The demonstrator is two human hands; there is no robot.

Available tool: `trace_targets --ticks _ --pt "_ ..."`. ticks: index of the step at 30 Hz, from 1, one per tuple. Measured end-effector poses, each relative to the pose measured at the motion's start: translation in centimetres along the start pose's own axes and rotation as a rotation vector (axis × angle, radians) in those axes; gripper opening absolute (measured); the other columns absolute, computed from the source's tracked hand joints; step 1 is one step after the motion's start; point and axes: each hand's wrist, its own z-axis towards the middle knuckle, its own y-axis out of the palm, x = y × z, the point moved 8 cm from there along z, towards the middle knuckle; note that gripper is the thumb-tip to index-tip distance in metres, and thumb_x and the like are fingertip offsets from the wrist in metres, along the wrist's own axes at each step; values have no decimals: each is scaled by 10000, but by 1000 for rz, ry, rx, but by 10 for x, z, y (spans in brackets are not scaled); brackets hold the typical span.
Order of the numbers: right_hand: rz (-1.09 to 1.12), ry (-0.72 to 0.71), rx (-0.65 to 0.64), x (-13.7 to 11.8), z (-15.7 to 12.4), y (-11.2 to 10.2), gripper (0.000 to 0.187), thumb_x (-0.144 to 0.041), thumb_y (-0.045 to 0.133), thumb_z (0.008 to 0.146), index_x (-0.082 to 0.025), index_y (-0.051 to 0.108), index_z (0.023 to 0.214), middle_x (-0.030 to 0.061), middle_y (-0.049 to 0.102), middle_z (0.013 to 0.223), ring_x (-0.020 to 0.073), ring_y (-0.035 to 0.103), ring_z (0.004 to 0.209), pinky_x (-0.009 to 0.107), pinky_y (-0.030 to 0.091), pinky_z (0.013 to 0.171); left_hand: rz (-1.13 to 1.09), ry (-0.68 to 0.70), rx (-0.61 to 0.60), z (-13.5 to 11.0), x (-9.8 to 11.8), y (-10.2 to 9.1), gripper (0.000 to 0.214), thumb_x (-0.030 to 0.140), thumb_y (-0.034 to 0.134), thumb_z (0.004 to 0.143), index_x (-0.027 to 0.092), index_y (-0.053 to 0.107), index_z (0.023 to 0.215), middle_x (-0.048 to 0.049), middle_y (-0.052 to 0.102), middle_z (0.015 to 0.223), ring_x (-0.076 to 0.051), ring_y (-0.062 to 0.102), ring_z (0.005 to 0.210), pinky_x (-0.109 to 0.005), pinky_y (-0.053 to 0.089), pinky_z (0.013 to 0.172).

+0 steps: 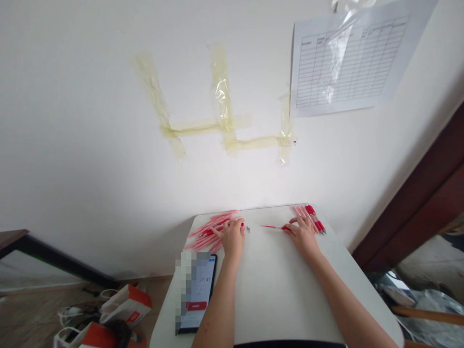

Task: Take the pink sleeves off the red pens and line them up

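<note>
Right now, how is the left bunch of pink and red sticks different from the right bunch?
The left bunch is bigger; the right bunch is smaller. The left bunch is jumbled; the right bunch lies side by side. Both mix pink and red sticks.

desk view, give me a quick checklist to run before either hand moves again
1. Right hand has a grip: ok, its fingers hold a red pen part, with a thin red stick pointing left from it.
2. Left hand has a firm grip: cannot tell, a red piece shows at its fingertips.
3. Small metal piece in sight: ok, it lies beside the left hand.
4. Pink sticks at left lined up: not ok, they overlap at differing angles.
5. Phone screen facing up: ok, it lies beside the left forearm.
</note>
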Motion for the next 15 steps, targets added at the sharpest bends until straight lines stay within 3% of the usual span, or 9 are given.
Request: trace_targets --ticks 15 --pt "20 11 -14 1 0 1 182 -369 619 929 -309 790 942 89 653 1075 311 493 1113 511 466 977 20 6 -3 -2 3 -3 335 218 656 858 331 701 1170 -39 744 1126 -293 553 1176 -713 170 1175"
